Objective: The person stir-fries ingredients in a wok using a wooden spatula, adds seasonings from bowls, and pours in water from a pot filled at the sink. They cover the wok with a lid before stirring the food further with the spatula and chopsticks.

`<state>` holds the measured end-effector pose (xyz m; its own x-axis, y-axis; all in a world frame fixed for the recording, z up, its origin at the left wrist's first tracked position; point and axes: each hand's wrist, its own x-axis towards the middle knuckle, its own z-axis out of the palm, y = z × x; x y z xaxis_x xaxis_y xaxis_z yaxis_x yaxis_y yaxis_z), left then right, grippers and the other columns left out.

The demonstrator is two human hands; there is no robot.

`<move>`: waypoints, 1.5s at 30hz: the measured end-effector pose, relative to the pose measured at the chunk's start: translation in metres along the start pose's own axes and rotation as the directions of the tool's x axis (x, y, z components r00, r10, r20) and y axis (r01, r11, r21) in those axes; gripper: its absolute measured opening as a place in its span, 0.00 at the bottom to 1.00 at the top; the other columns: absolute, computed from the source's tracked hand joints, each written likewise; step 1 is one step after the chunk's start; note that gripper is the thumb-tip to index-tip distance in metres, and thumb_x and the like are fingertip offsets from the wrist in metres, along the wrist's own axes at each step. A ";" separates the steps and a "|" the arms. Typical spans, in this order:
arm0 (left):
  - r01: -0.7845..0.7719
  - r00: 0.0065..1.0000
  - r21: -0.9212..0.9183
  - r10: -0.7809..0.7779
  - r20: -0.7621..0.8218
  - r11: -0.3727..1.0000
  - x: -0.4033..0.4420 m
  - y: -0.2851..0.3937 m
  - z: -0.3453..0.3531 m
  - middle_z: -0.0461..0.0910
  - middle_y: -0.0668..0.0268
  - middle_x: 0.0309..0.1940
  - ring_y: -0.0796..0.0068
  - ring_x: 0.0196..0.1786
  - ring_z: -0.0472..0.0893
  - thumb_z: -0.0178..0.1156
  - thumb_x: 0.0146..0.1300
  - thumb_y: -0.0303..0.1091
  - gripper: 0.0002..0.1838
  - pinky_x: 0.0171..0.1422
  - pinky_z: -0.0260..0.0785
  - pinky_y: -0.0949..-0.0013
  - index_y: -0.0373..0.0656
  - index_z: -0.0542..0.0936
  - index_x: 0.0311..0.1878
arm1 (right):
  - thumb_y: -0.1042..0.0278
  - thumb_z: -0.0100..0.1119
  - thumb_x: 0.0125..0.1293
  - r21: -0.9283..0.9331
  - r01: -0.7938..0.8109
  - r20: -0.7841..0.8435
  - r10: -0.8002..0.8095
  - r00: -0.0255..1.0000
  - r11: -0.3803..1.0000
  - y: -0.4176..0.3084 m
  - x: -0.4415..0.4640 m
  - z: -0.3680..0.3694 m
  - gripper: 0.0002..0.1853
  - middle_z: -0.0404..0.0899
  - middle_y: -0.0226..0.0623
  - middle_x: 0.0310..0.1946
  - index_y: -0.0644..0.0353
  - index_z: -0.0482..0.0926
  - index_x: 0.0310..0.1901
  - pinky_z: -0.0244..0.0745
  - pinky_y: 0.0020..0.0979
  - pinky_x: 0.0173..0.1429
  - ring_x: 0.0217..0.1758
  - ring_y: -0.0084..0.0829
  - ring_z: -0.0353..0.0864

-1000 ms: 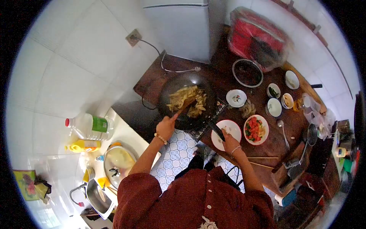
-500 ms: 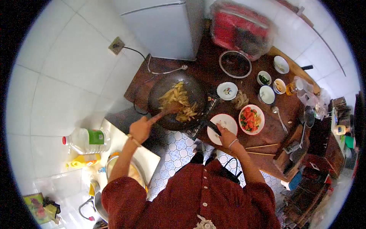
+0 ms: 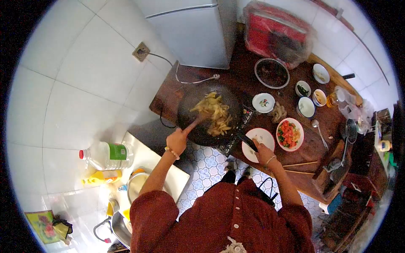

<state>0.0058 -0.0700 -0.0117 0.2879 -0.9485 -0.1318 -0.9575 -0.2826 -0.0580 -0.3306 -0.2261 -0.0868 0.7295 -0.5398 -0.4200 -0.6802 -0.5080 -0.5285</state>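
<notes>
Closed around a wooden spatula (image 3: pixel 195 124), my left hand (image 3: pixel 176 141) is at the near left side of the wok. The spatula's blade is in among cooked yellow-brown strips (image 3: pixel 217 114), whose kind I cannot make out. They lie in the dark wok (image 3: pixel 187 101), which sits on a cooktop with a patterned panel (image 3: pixel 244 120). My right hand (image 3: pixel 264 152) grips the black wok handle (image 3: pixel 247 141) over a white plate with a red rim (image 3: pixel 257 135). Beside that hand is a bowl of chopped red and green vegetables (image 3: pixel 289 134).
On the brown table stand a small plate (image 3: pixel 263 103), several small bowls (image 3: pixel 306 107), a glass lid (image 3: pixel 272 74), a spoon (image 3: pixel 320 134) and chopsticks (image 3: pixel 300 164). A power cord (image 3: pixel 194 81) runs behind the wok. Leftward are a large plastic bottle (image 3: pixel 105 156) and a steel basin (image 3: pixel 136 185).
The whole view has shifted, so everything appears farther right. The strips in the wok have been stirred into a different heap. Both hands keep their holds.
</notes>
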 end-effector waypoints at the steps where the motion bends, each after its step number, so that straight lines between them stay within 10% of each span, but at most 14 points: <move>1: 0.041 0.999 -0.039 -0.042 -0.029 0.998 0.005 0.006 -0.001 0.70 0.59 0.26 0.57 0.26 0.76 0.47 0.56 0.26 0.30 0.26 0.70 0.58 0.71 0.63 0.60 | 0.71 0.53 0.56 0.009 0.006 0.000 -0.006 1.000 1.000 0.002 0.000 0.002 0.37 0.70 0.56 0.44 0.51 0.46 0.66 0.70 0.43 0.47 0.44 0.52 0.73; 10: 0.013 0.997 -0.091 -0.019 -0.071 0.996 0.052 0.041 -0.008 0.72 0.54 0.31 0.56 0.29 0.78 0.46 0.55 0.25 0.32 0.28 0.71 0.59 0.64 0.58 0.64 | 0.70 0.45 0.61 0.013 0.017 -0.027 -0.017 0.999 1.000 -0.005 -0.008 0.000 0.29 0.70 0.56 0.45 0.56 0.50 0.64 0.68 0.44 0.49 0.46 0.52 0.72; 12: -0.039 0.991 -0.003 0.039 0.130 0.999 0.038 0.045 -0.012 0.72 0.53 0.33 0.56 0.31 0.79 0.46 0.55 0.24 0.32 0.29 0.72 0.59 0.62 0.59 0.64 | 0.70 0.46 0.61 0.009 0.006 -0.019 -0.006 1.000 1.000 -0.003 -0.007 0.003 0.30 0.69 0.56 0.46 0.56 0.49 0.64 0.68 0.44 0.49 0.47 0.52 0.72; 22: -0.138 0.965 0.190 0.089 0.246 0.972 -0.040 -0.053 -0.099 0.72 0.58 0.27 0.56 0.27 0.78 0.47 0.54 0.27 0.30 0.27 0.71 0.57 0.78 0.67 0.56 | 0.71 0.53 0.56 0.013 0.012 -0.019 -0.011 1.000 1.000 0.003 -0.004 0.008 0.37 0.70 0.57 0.45 0.53 0.46 0.65 0.69 0.43 0.49 0.45 0.52 0.73; 26: -0.285 0.922 0.052 0.258 0.289 0.957 -0.057 -0.070 -0.025 0.72 0.58 0.26 0.56 0.24 0.77 0.47 0.55 0.28 0.26 0.25 0.70 0.56 0.73 0.70 0.55 | 0.71 0.52 0.56 0.006 0.078 -0.097 -0.077 0.992 0.997 0.008 -0.003 0.015 0.36 0.70 0.57 0.45 0.53 0.46 0.65 0.69 0.43 0.49 0.46 0.53 0.73; 36: 0.079 0.966 -0.417 -0.173 -0.192 0.906 -0.009 0.036 0.046 0.71 0.54 0.28 0.53 0.28 0.76 0.46 0.59 0.31 0.22 0.30 0.70 0.55 0.64 0.69 0.57 | 0.69 0.51 0.58 -0.010 0.005 0.000 -0.005 1.000 1.000 0.005 -0.001 0.017 0.34 0.69 0.57 0.47 0.55 0.46 0.65 0.69 0.44 0.49 0.46 0.53 0.72; 45: 0.148 0.988 -0.118 -0.153 -0.032 0.982 0.039 0.027 0.031 0.72 0.55 0.28 0.54 0.30 0.77 0.47 0.57 0.29 0.26 0.31 0.70 0.56 0.66 0.66 0.59 | 0.69 0.49 0.59 -0.008 0.043 -0.040 -0.044 0.998 0.999 0.010 0.000 0.027 0.35 0.67 0.57 0.50 0.52 0.44 0.66 0.69 0.45 0.50 0.48 0.52 0.72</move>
<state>-0.0084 -0.1101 -0.0491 0.4302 -0.8983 -0.0893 -0.8996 -0.4349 0.0402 -0.3356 -0.2133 -0.1124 0.7552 -0.5433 -0.3668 -0.6484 -0.5367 -0.5400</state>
